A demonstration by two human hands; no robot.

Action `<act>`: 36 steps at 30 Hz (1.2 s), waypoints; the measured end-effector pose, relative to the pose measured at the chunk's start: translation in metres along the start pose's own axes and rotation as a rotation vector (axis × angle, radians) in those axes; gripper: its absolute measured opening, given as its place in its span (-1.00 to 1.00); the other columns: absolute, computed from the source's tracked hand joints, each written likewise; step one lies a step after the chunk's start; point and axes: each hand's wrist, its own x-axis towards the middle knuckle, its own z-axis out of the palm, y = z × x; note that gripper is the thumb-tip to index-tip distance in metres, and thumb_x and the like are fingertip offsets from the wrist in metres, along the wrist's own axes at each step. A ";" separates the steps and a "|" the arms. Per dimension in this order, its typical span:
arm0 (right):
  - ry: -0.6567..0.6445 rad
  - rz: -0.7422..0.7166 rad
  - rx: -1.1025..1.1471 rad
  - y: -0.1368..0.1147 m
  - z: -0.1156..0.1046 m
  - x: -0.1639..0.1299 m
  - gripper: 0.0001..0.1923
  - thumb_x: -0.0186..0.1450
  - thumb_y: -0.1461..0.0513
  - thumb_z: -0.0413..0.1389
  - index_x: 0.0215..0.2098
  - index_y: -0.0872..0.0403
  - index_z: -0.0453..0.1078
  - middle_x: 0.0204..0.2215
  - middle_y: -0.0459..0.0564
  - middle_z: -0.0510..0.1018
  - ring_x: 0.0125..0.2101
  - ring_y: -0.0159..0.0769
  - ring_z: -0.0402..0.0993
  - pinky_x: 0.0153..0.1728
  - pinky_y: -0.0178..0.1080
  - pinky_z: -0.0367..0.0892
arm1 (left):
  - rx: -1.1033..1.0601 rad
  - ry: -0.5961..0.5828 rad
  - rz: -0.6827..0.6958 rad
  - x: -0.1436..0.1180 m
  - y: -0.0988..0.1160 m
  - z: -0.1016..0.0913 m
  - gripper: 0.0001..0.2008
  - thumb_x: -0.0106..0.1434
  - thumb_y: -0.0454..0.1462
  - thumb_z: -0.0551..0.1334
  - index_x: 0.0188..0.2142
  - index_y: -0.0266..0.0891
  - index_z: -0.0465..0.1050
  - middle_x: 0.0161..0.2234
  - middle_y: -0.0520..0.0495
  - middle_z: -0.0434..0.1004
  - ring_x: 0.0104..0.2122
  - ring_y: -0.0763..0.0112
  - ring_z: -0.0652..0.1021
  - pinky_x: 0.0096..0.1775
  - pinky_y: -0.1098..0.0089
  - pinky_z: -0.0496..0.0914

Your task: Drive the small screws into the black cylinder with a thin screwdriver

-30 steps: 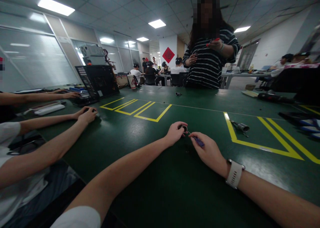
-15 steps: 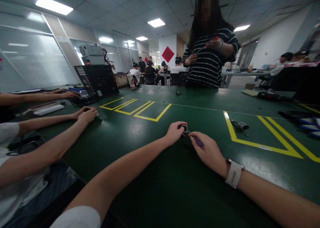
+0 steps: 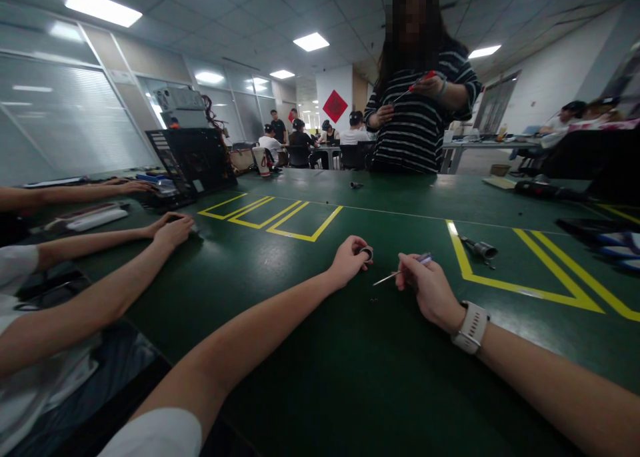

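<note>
My left hand [image 3: 350, 260] is raised a little over the green table [image 3: 310, 350] and pinches a small dark ring-shaped part [image 3: 367, 252]. My right hand [image 3: 427, 289], with a white watch on its wrist, grips a small screwdriver [image 3: 400, 272] with a purple handle; its thin shaft points left and down, apart from the part. A tiny dark screw [image 3: 373, 301] lies on the table below the two hands.
A metal cylinder part [image 3: 480, 249] lies inside yellow tape lines at the right. Another person's arms [image 3: 100, 243] rest on the table at the left, beside an open computer case [image 3: 193, 160]. A person in a striped top [image 3: 417, 120] stands across the table holding a red screwdriver.
Both hands have lifted off the table. The screwdriver tip has come away from the ring part, and my right hand has drawn back to the right.
</note>
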 end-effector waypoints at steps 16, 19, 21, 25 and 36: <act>-0.080 0.122 -0.003 0.002 -0.003 0.004 -0.69 0.12 0.04 0.15 -0.57 0.10 0.27 -0.75 -0.19 0.30 -0.71 -0.48 0.21 -0.67 -0.36 0.12 | -0.517 -0.095 -0.242 -0.069 0.094 -0.007 -0.87 0.21 -0.36 0.14 -0.23 -0.34 0.30 -0.26 -0.18 0.49 -0.33 0.32 0.57 -0.37 0.43 0.45; -0.100 0.102 -0.050 0.001 -0.002 0.003 -0.68 0.13 0.04 0.14 -0.56 0.10 0.27 -0.71 -0.18 0.33 -0.70 -0.47 0.23 -0.66 -0.37 0.13 | -0.577 -0.119 -0.306 -0.099 0.098 -0.009 -0.82 0.17 -0.37 0.19 -0.20 -0.33 0.32 -0.22 -0.18 0.49 -0.26 0.29 0.56 -0.30 0.41 0.45; -0.101 0.091 -0.093 -0.002 0.000 0.002 -0.68 0.13 0.04 0.13 -0.57 0.10 0.27 -0.72 -0.19 0.32 -0.70 -0.47 0.22 -0.65 -0.37 0.13 | -0.609 -0.125 -0.329 -0.114 0.098 -0.012 -0.78 0.13 -0.40 0.23 -0.19 -0.32 0.33 -0.17 -0.18 0.48 -0.19 0.27 0.54 -0.22 0.38 0.45; -0.084 0.104 -0.125 -0.002 0.001 0.002 -0.68 0.14 0.03 0.12 -0.57 0.10 0.27 -0.74 -0.19 0.30 -0.70 -0.46 0.22 -0.65 -0.36 0.13 | -0.626 -0.110 -0.367 -0.130 0.095 -0.016 -0.75 0.09 -0.40 0.26 -0.20 -0.30 0.35 -0.14 -0.17 0.47 -0.15 0.24 0.53 -0.20 0.37 0.45; -0.112 0.139 -0.073 -0.004 -0.003 0.002 -0.69 0.16 0.06 0.10 -0.60 0.08 0.24 -0.78 -0.23 0.25 -0.71 -0.48 0.19 -0.57 -0.34 0.18 | -0.618 -0.101 -0.380 -0.131 0.087 -0.011 -0.77 0.12 -0.35 0.24 -0.20 -0.29 0.34 -0.17 -0.17 0.47 -0.18 0.23 0.54 -0.25 0.36 0.45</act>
